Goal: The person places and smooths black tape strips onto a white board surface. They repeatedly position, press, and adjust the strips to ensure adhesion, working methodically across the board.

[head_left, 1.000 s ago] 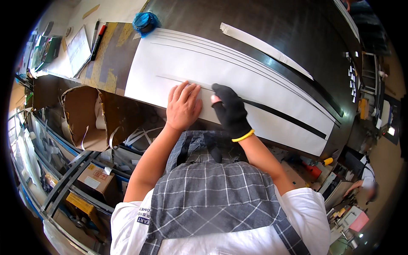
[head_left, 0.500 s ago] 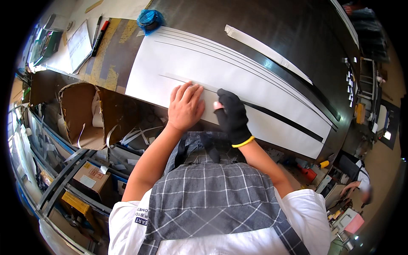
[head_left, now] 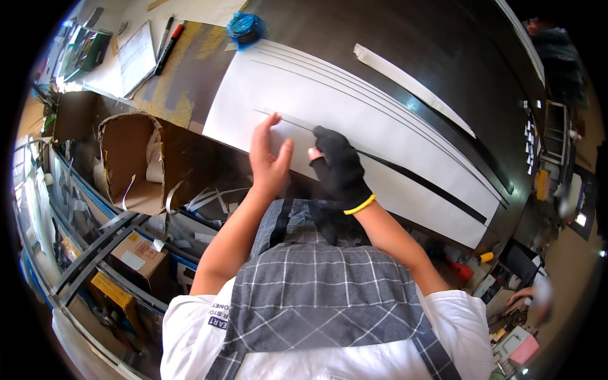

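A long white sheet point(head_left: 237, 101) lies over the near part of the dark table, with several thin dark lines along its far side. My left hand point(head_left: 268, 161), bare, hovers over the sheet's near left part, fingers stretched and thumb apart, holding nothing. To its right, my right hand point(head_left: 340, 168) wears a black glove with a bare thumb tip and a yellow cuff. Its fingers are curled over the sheet; what they hold is hidden. A black strip point(head_left: 432, 182) runs from beside this hand toward the sheet's right end. A fine line continues left between the hands.
A blue-wrapped roll point(head_left: 245, 30) sits at the sheet's far left corner. Beyond the sheet lies a white strip point(head_left: 415, 87) beside a black one. Pens point(head_left: 169, 49) and a paper pad point(head_left: 137, 60) are at left, above an open cardboard box point(head_left: 133, 164). Another person works at far right.
My left hand has lifted off the sheet, turned on edge and spread its thumb. My right hand has shifted slightly left. The table appears slightly further right in view.
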`<state>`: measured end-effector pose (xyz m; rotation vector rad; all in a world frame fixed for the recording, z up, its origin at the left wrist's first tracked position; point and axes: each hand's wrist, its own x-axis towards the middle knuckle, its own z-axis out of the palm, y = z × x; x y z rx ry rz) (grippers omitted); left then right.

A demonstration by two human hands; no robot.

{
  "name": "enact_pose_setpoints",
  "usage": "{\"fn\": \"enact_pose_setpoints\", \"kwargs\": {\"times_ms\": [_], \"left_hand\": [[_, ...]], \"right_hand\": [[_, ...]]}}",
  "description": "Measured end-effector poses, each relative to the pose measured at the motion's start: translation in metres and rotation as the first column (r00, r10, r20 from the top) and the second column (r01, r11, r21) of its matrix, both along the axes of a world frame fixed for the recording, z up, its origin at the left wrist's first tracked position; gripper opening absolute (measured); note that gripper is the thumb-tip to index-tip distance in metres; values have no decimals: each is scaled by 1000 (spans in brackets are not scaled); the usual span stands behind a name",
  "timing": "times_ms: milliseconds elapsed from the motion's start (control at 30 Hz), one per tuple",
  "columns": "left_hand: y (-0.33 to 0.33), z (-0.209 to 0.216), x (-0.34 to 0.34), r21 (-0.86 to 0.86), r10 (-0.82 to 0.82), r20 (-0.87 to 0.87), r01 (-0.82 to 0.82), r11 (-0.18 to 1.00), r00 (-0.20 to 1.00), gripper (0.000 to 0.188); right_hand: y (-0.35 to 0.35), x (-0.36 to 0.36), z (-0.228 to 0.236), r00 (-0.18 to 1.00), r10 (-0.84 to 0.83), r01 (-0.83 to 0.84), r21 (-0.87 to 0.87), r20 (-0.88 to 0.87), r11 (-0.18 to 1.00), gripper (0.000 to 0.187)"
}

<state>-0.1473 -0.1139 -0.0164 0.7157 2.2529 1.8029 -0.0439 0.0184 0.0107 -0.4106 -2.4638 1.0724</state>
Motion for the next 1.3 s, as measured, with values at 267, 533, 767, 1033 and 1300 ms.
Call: {"fn": "enact_pose_setpoints", "kwargs": {"times_ms": [267, 533, 767, 1033, 1300], "left_hand": [[-51, -10, -1, 53, 298, 128, -306, 951, 946, 46], [-40, -5, 12, -67, 251, -45, -254, 965, 967, 42], [56, 16, 74, -342, -556, -334, 451, 824, 761, 52], [94, 4, 119, -604, -668, -450, 348, 717, 593, 49], [99, 1, 139, -684, -637, -518, 171, 709, 571, 41]], "right_hand": [[-55, -116, -32, 992, 118, -121, -47, -52, 992, 19], [-25, -68, 4, 956, 1, -63, -202, -293, 977, 18], [43, 136, -9, 851, -507, 496, 108, 132, 861, 19], [86, 207, -2, 778, -619, 588, 222, 107, 778, 17], [184, 377, -15, 703, -709, 653, 348, 53, 673, 14]]}}
